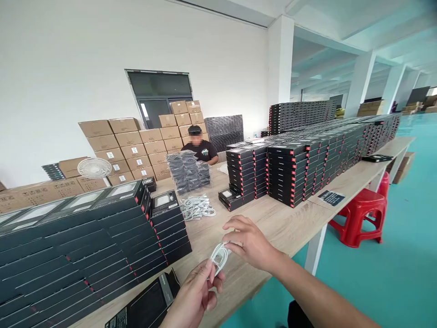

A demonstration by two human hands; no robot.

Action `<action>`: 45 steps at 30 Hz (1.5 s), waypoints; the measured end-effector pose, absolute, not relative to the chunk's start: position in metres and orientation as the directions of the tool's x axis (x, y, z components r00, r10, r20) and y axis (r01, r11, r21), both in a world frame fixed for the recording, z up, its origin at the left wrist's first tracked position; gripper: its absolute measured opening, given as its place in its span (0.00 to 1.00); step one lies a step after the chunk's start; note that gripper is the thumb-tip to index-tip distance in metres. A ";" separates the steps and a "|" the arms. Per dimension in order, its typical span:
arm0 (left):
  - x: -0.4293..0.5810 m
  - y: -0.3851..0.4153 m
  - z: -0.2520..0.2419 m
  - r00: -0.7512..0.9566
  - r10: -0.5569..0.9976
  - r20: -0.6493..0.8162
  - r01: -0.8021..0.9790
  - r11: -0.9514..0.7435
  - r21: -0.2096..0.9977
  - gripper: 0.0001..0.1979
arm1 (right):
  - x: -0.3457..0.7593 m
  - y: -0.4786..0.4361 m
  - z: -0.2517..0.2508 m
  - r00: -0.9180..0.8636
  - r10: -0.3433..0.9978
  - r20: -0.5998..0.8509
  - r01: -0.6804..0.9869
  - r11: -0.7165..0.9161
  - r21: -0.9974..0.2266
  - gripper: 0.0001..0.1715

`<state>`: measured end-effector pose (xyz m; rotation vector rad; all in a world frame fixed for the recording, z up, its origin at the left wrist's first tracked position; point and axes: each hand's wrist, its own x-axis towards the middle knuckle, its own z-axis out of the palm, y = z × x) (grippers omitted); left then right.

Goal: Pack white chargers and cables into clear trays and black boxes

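A coiled white cable (219, 258) is held up over the near part of the wooden table (246, 291). My left hand (200, 289) pinches its lower end between thumb and fingers. At the coil's upper end, my right hand (247, 241) has its thumb and index finger closed on the cable, with the other fingers curved above. Below and left of my left hand lies a black box (146, 303) that looks open at its right end; its inside is partly hidden. Beyond my hands, a pile of white cables (198, 207) rests on the table.
Stacked black boxes (102, 246) fill the left side, and more stacks (287, 175) run along the right. A co-worker (201, 150) sits across the table behind plastic-wrapped dark items (189, 173). Red stools (363, 214) stand at right; brown cartons (126, 150) line the wall.
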<state>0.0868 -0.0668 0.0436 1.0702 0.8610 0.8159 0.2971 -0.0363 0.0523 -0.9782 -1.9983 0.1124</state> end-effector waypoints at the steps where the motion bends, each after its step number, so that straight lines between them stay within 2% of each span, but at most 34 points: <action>1: 0.088 -0.066 0.043 0.401 0.899 -0.175 -0.114 0.239 0.964 0.26 | 0.296 -0.037 0.057 -0.358 0.635 0.685 0.684 0.677 -0.270 0.07; 3: 0.090 -0.064 0.042 0.320 0.937 -0.142 -0.053 0.168 0.984 0.26 | 0.290 -0.041 0.065 -0.420 0.643 0.641 0.790 0.606 -0.090 0.13; 4: 0.090 -0.063 0.040 0.281 0.952 -0.125 -0.016 0.135 0.991 0.26 | 0.286 -0.043 0.068 -0.419 0.680 0.602 0.818 0.570 -0.074 0.13; 5: 0.091 -0.062 0.039 0.250 0.962 -0.111 0.017 0.111 0.994 0.26 | 0.281 -0.046 0.071 -0.395 0.726 0.562 0.834 0.540 -0.111 0.11; 6: 0.092 -0.061 0.037 0.231 0.967 -0.104 0.040 0.098 0.994 0.26 | 0.276 -0.048 0.072 -0.354 0.775 0.524 0.835 0.514 -0.197 0.10; 8: 0.094 -0.060 0.034 0.204 0.974 -0.098 0.045 0.091 0.995 0.27 | 0.267 -0.052 0.072 -0.235 0.860 0.453 0.764 0.452 -0.461 0.07; 10: 0.096 -0.059 0.032 0.178 0.980 -0.088 0.024 0.086 0.996 0.27 | 0.260 -0.052 0.069 -0.132 0.914 0.383 0.590 0.383 -0.711 0.07; 11: 0.096 -0.059 0.033 0.171 0.982 -0.081 0.023 0.078 0.997 0.28 | 0.256 -0.051 0.067 -0.106 0.931 0.350 0.487 0.356 -0.797 0.08; 13: 0.097 -0.058 0.034 0.181 0.982 -0.061 0.042 0.054 0.998 0.30 | 0.250 -0.046 0.062 -0.076 0.950 0.303 0.294 0.312 -0.903 0.08; 15: 0.096 -0.056 0.036 0.203 0.978 -0.051 0.064 0.038 0.997 0.30 | 0.245 -0.041 0.056 -0.073 0.961 0.265 0.131 0.273 -0.953 0.07; 17: 0.095 -0.054 0.037 0.202 0.979 -0.040 0.074 0.025 0.997 0.29 | 0.240 -0.037 0.052 -0.077 0.970 0.231 0.015 0.233 -0.972 0.08; 19: 0.093 -0.050 0.036 0.197 0.980 -0.015 0.082 -0.001 0.997 0.28 | 0.236 -0.036 0.050 -0.062 0.974 0.218 -0.029 0.217 -0.976 0.09; 24: 0.092 -0.043 0.031 0.221 0.972 0.081 0.105 -0.106 0.989 0.25 | 0.236 -0.039 0.052 0.054 0.945 0.322 0.082 0.317 -0.945 0.11; 28: 0.094 -0.042 0.033 0.211 0.972 0.104 0.114 -0.130 0.985 0.22 | 0.233 -0.036 0.055 -0.093 0.982 0.164 -0.174 0.146 -0.974 0.15; 30: 0.095 -0.042 0.033 0.229 0.967 0.116 0.140 -0.150 0.979 0.21 | 0.230 -0.035 0.053 -0.117 0.980 0.164 -0.175 0.142 -0.974 0.18; 32: 0.096 -0.042 0.034 0.235 0.961 0.143 0.158 -0.183 0.970 0.21 | 0.226 -0.035 0.050 -0.037 0.960 0.277 -0.036 0.276 -0.960 0.17; 34: 0.095 -0.042 0.035 0.215 0.962 0.169 0.155 -0.204 0.967 0.20 | 0.225 -0.035 0.046 0.109 0.905 0.411 0.113 0.400 -0.910 0.12; 36: 0.094 -0.043 0.036 0.195 0.963 0.184 0.146 -0.214 0.966 0.19 | 0.227 -0.034 0.043 0.276 0.857 0.436 0.101 0.425 -0.900 0.06; 37: 0.094 -0.043 0.037 0.199 0.962 0.188 0.149 -0.220 0.964 0.19 | 0.228 -0.033 0.042 0.318 0.860 0.399 0.025 0.414 -0.910 0.11; 38: 0.093 -0.043 0.038 0.211 0.959 0.190 0.161 -0.226 0.961 0.18 | 0.230 -0.031 0.041 0.309 0.882 0.357 -0.068 0.394 -0.916 0.16; 40: 0.093 -0.043 0.039 0.242 0.952 0.188 0.196 -0.238 0.951 0.17 | 0.234 -0.028 0.042 0.177 0.933 0.313 -0.209 0.347 -0.914 0.22; 42: 0.094 -0.043 0.041 0.243 0.954 0.177 0.218 -0.232 0.948 0.15 | 0.235 -0.026 0.043 0.046 0.951 0.307 -0.252 0.309 -0.917 0.21; 45: 0.095 -0.043 0.047 0.226 0.962 0.156 0.228 -0.208 0.951 0.14 | 0.233 -0.028 0.044 0.029 0.960 0.278 -0.224 0.277 -0.934 0.16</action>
